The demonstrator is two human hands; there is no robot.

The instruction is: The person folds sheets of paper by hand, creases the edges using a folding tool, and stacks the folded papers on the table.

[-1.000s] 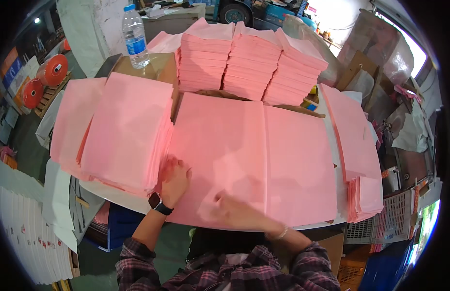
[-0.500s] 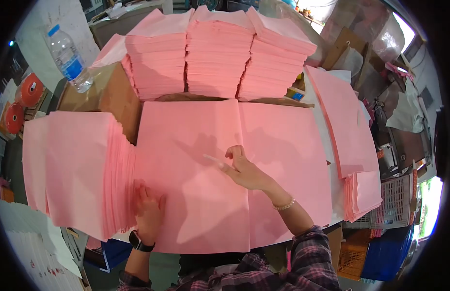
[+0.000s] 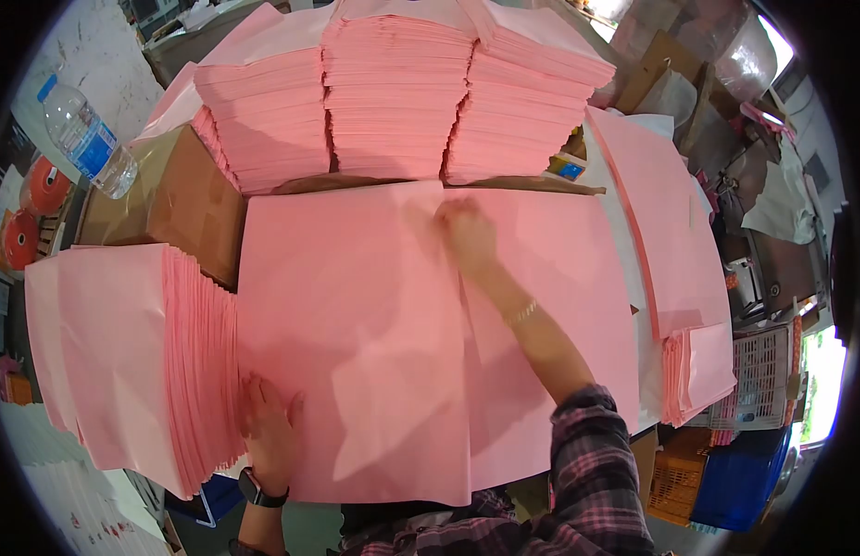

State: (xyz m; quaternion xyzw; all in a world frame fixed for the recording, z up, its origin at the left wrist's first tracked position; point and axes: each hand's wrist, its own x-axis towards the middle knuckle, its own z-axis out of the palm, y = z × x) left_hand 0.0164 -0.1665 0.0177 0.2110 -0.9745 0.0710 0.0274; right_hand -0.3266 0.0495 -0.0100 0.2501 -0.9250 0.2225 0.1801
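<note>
Fingers of my right hand [image 3: 467, 232] press flat, holding nothing, on the far fold of the large pink folded paper sheet [image 3: 356, 324]; left hand [image 3: 268, 431] flat pins its near-left corner. Risk: crooked crease; adjacent fanned pink stack [image 3: 124, 352] could slide.

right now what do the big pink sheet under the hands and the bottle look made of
Pink sheet: likely thin matte paper; it shows soft creases and a centre fold. Bottle: clear, glossy plastic by the look, with a blue label.
</note>
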